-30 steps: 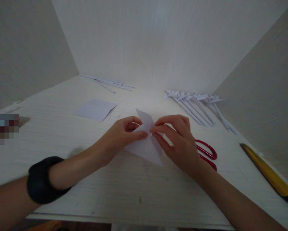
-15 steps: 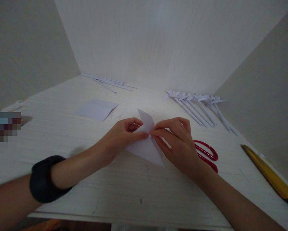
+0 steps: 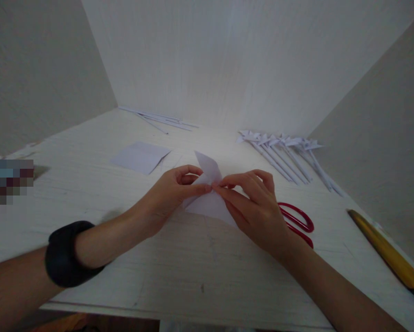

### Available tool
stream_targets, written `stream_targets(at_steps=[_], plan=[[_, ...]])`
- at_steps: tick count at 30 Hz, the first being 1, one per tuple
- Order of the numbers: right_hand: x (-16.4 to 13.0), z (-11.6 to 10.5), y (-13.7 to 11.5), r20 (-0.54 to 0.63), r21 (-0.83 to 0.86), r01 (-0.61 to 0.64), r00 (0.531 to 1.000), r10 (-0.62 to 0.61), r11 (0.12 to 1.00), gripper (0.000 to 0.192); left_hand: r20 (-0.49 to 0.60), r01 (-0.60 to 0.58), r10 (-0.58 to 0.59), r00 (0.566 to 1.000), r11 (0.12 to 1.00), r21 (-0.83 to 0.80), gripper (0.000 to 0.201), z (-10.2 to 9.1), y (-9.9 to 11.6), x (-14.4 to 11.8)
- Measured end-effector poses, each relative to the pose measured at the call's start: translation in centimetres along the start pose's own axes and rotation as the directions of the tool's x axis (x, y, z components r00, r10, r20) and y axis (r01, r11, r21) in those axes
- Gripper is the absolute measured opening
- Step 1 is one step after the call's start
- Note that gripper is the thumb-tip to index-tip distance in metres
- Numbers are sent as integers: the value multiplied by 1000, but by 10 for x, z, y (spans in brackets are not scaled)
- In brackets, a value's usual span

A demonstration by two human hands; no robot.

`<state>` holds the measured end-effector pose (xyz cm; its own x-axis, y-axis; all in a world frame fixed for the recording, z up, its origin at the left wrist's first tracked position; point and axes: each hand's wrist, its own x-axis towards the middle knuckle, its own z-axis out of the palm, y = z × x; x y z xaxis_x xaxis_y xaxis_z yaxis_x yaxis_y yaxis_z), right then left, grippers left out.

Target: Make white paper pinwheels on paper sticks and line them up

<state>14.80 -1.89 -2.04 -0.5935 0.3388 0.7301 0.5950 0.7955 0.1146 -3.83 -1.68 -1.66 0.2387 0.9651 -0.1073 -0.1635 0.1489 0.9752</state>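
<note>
A white paper pinwheel head (image 3: 209, 205), partly folded, is held between my two hands above the table. My left hand (image 3: 179, 189) is closed on its left side, the thumb pressing near the centre. From the right, my right hand (image 3: 253, 198) pinches the paper at the centre with thumb and fingertips. One pointed blade (image 3: 207, 165) stands up behind the fingers. Whether a small pin sits at the pinched spot is hidden by the fingertips. Red-handled scissors (image 3: 297, 219) lie beside my right hand, their blades out of sight beneath it.
Finished paper pinwheels (image 3: 279, 147) lie in a row at the back right. Thin rolled paper sticks (image 3: 158, 119) rest along the back left, with square paper sheets (image 3: 139, 157) in front of them. A yellow tool with a dark end (image 3: 387, 249) lies at the right edge. Walls (image 3: 207, 60) enclose the table.
The paper between my hands has tilted, its lower edge rising a little. Both hands keep their grip at the centre and have shifted only slightly.
</note>
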Motion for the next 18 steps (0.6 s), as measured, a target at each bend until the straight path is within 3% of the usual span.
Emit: stream_targets(at_steps=[9,18], plan=[[2,-1,0,28,-49,28,999,-26,998,15,-11,-2,2,1000,1000,4,20,1,0,-1],[5,-6,5,-14,67,-238,971,240,969,12,-16,12,-11,1000,999,44,27,4,6,-3]])
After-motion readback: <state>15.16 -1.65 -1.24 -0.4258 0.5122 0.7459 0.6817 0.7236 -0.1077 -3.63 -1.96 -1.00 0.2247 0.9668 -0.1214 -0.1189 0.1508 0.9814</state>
